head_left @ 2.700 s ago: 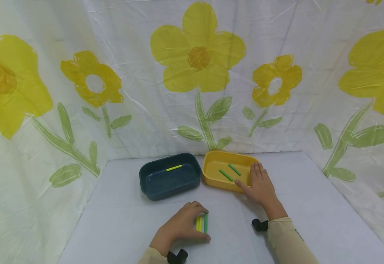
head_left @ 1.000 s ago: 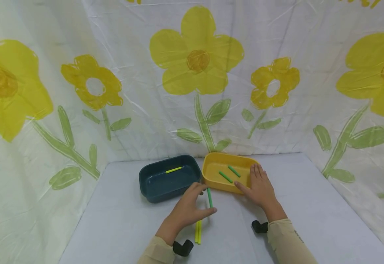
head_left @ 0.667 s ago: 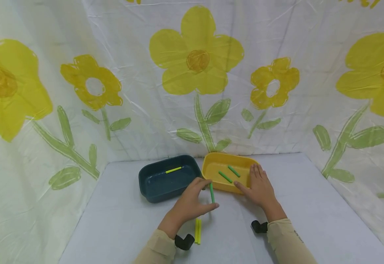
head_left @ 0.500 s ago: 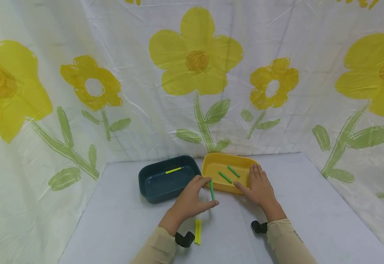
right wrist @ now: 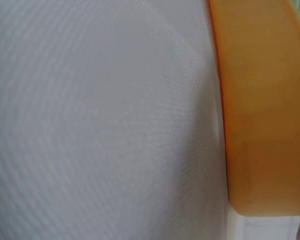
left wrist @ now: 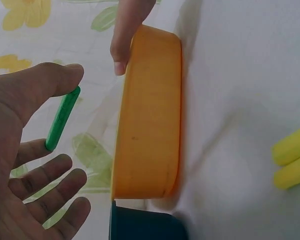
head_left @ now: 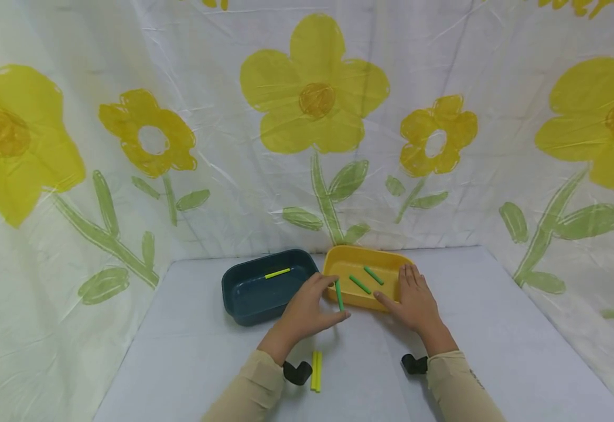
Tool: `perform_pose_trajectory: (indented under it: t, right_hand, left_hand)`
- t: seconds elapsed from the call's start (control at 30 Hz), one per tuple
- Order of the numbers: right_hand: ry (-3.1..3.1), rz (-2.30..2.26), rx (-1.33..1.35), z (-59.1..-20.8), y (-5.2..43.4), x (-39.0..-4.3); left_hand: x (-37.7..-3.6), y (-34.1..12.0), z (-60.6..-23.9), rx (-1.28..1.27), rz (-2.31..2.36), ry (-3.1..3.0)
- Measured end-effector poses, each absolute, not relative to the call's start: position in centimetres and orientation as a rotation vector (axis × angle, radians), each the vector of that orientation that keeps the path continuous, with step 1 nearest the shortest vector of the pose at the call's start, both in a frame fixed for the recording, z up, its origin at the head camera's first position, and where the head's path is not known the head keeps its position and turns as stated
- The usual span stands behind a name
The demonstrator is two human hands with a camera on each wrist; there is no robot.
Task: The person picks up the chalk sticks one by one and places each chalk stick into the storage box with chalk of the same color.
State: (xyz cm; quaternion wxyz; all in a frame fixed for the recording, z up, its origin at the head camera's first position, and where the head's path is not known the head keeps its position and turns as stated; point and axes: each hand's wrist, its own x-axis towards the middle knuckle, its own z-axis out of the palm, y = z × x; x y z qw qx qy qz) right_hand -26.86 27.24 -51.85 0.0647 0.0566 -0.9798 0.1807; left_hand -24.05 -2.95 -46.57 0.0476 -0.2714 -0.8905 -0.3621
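Just below mid-frame, the left hand (head_left: 307, 308) pinched a likely light, stiff green stick (head_left: 339, 295) by its ends, apparently best; the straight-fingered right hand (head_left: 416, 302) rested on the yellow tray (head_left: 360, 300).

A white, creased sheet (head_left: 222, 193) hangs behind and along both sides of a white-covered table (head_left: 481, 328). Large yellow flowers (head_left: 316, 88) with orange or white centres, green stems (head_left: 325, 198) and leaves (head_left: 349, 179) decorate the sheet. The light is soft.
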Motion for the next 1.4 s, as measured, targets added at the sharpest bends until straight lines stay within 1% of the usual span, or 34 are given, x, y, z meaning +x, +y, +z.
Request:
perform_pose_trajectory:
  t: [0.33,0.63,1.1,1.4]
  right_hand:
    - [-2.950,0.537,0.165,-52.1,27.3,-26.8]
    - [-2.954,0.527,0.165,-51.9,27.4,-27.0]
    - [-2.945,0.539,0.167,-52.2,27.3,-26.8]
    - [-2.942,0.526,0.171,-52.1,27.3,-27.0]
  left_hand:
    - [-25.8,-3.3,-45.7,-0.760,-1.000,-2.656]
    - [-26.9,-2.2,-45.1,-0.693,-1.005,-2.727]
    - [-28.1,-0.9,-46.8,-0.632,-0.991,-2.788]
    - [-28.7,-0.3,-47.7,-0.593,-0.875,-2.777]
